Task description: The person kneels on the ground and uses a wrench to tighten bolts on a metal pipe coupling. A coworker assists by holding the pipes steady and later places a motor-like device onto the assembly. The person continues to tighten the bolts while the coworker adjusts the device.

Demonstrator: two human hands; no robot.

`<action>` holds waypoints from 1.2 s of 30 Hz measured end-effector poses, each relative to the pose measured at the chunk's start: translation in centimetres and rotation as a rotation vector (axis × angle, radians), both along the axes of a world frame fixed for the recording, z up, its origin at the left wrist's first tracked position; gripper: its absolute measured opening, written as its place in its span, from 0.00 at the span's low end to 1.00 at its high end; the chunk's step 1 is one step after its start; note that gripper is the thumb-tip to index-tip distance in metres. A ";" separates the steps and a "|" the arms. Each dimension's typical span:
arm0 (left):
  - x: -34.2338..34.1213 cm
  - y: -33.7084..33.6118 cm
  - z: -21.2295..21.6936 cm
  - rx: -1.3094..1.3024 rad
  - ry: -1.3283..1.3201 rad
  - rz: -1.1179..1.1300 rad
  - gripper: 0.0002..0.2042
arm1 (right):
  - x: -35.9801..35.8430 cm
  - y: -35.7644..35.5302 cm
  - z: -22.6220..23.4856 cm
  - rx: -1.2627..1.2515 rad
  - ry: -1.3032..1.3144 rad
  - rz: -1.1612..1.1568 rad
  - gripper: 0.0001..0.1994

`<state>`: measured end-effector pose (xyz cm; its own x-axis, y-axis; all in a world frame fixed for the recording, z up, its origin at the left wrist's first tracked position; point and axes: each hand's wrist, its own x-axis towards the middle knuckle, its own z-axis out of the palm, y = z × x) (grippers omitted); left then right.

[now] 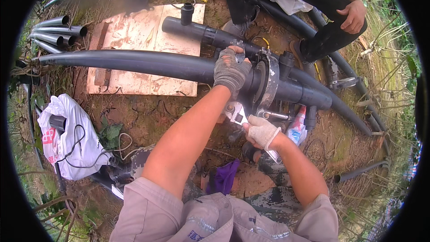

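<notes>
**A:** Where's the wrench (238, 115) relative to the joint?

**B:** Just below centre frame. The right hand (261, 131), gloved, is closed around its handle, and the wrench head points up and to the left, toward the metal flange clamp (270, 82) ringing the big black pipe (134, 62). The head sits just beneath the pipe, near the lower edge of the clamp; whether it's actually seated on a bolt I can't tell.

**A:** And the long axis?

**B:** The wrench slants from lower right to upper left. The pipe runs across that, from the left edge of the frame through the centre and curving down to the right. So the tool comes at the pipe from underneath, roughly crosswise.

**A:** The other hand?

**B:** The left hand (230, 69), also gloved, is wrapped over the top of the pipe just left of the clamp, fingers curled down on it. It's the nearer hand to the clamp itself; the right is nearer the underside.

**A:** Anything close by?

**B:** A shorter black tee fitting (192, 28) lies above on a worn wooden board (134, 40) in the upper left of centre. Another person's hand (354, 15) rests on a knee at the upper right, well apart. A white plastic bag (67, 139) lies on the dirt at the left.
</notes>
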<state>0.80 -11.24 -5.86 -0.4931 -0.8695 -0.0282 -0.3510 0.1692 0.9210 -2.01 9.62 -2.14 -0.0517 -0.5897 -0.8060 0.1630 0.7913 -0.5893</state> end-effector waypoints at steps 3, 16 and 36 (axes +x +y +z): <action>-0.2 0.1 -0.1 0.013 0.015 -0.003 0.17 | 0.8 0.7 -0.3 -0.028 -0.029 -0.117 0.12; -0.3 0.0 -0.6 -0.040 -0.006 0.011 0.17 | 17.4 -2.6 -4.7 -0.373 -0.107 -1.030 0.10; -0.5 -0.1 -1.0 -0.058 0.020 0.013 0.17 | 1.1 1.2 -1.5 -0.094 -0.064 -0.140 0.13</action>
